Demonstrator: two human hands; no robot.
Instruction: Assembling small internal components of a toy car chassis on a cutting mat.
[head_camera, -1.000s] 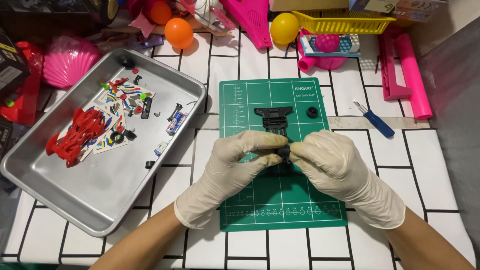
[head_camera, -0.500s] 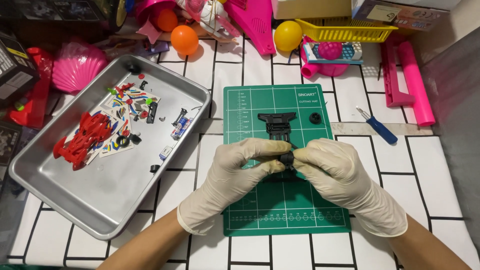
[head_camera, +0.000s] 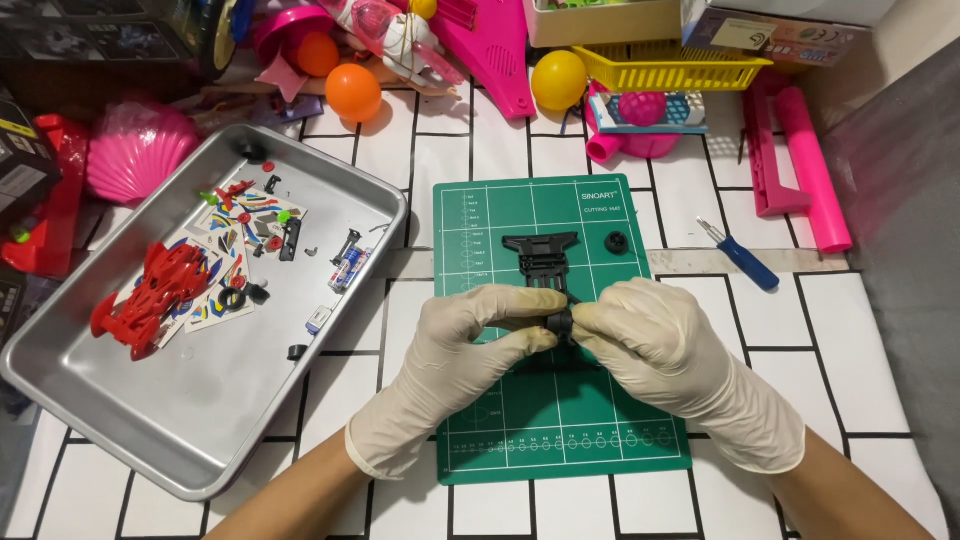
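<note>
Both my hands wear cream gloves and meet over a green cutting mat (head_camera: 560, 420). My left hand (head_camera: 465, 350) and my right hand (head_camera: 660, 345) pinch the near end of a black toy car chassis (head_camera: 543, 258), which lies flat on the mat and reaches away from me. A small black wheel (head_camera: 560, 321) shows between my fingertips; which hand grips it I cannot tell. A second black wheel (head_camera: 616, 241) lies loose on the mat to the right of the chassis.
A metal tray (head_camera: 120, 420) on the left holds a red car body (head_camera: 155, 295), a sticker sheet and several small parts. A blue screwdriver (head_camera: 742, 258) lies right of the mat. Pink toys, orange and yellow balls and a yellow basket (head_camera: 670, 68) crowd the far edge.
My hands have stayed pressed together at the chassis end, fingers shifting slightly. The view has tilted a little, so everything sits lower in the picture.
</note>
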